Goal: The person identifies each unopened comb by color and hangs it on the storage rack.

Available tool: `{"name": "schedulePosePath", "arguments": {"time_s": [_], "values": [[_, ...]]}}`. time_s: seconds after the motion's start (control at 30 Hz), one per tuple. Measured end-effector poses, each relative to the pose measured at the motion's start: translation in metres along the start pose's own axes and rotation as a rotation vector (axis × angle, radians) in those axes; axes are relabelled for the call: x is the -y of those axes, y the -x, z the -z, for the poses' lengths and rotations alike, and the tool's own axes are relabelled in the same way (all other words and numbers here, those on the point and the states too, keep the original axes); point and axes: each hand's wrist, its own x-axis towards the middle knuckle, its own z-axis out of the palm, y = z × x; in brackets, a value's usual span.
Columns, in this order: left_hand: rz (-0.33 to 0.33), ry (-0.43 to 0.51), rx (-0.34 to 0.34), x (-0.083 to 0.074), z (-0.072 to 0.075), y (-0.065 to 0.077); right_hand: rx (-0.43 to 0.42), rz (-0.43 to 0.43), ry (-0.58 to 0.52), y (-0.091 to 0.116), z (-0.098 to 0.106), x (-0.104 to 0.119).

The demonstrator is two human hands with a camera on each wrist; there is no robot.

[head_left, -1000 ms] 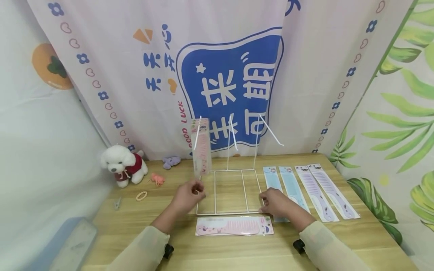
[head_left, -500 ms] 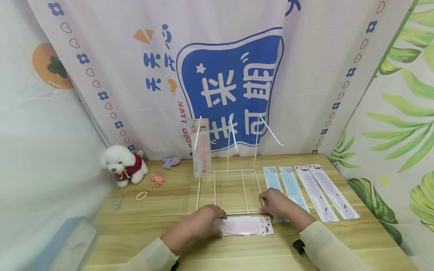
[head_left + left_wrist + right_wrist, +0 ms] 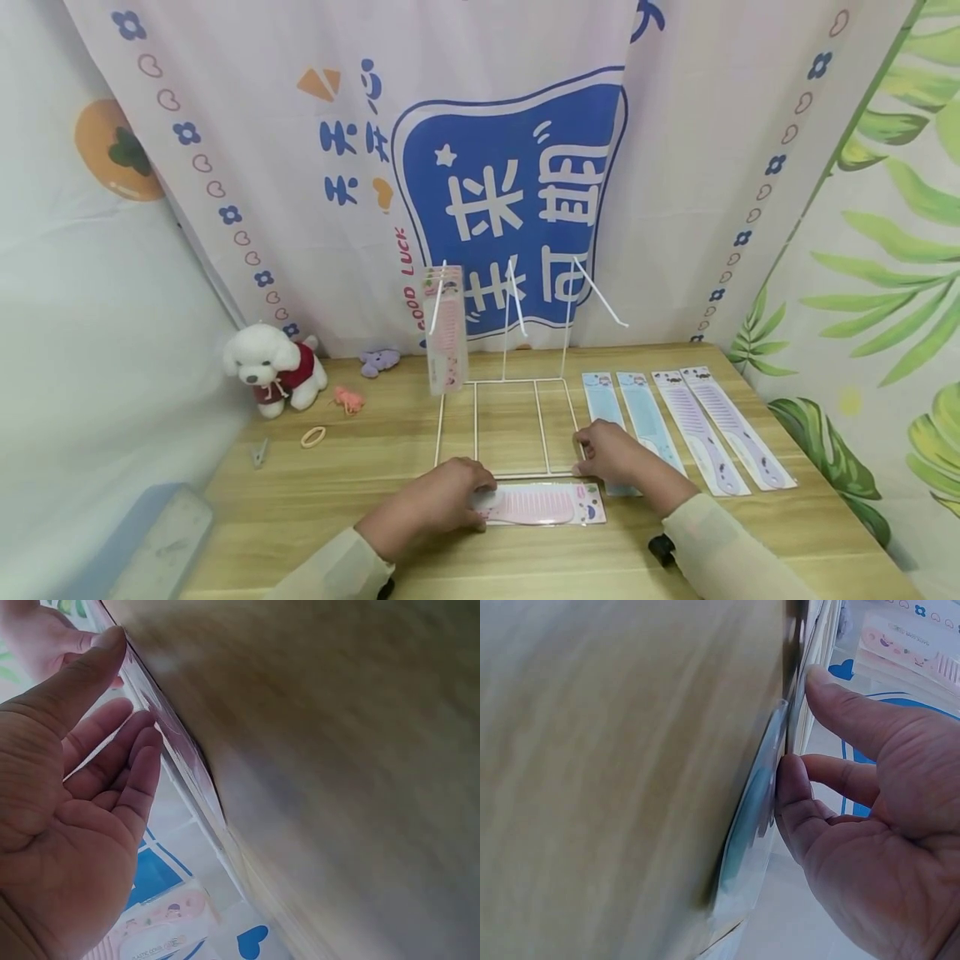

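A pink comb in a clear package lies flat across the table in front of a white wire display rack. My left hand spans the package's left end in the head view, thumb at the near edge and fingers at the far edge. In the left wrist view the thumb and curled fingers sit close along the package. My right hand holds the rack's base at its front right corner, partly covering a blue packaged comb. Several pink packaged combs hang on the rack's left hook.
Right of the rack lie blue packaged combs and purple packaged combs. The rack's middle hook and right hook jut forward. At left are a plush dog, small toys, a ring and a clip.
My left hand has moved from beside the hanging combs down and toward me onto the pink packaged comb, then stayed there. My right hand has kept its place at the rack's corner.
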Motion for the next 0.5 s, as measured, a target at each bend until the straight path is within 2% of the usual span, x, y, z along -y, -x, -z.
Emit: {"name": "schedulePosePath", "arguments": {"time_s": [0.5], "values": [[0.003, -0.004, -0.002, 0.0015, 0.0, 0.0044, -0.001, -0.027, 0.02, -0.0002, 0.0, 0.0019]]}}
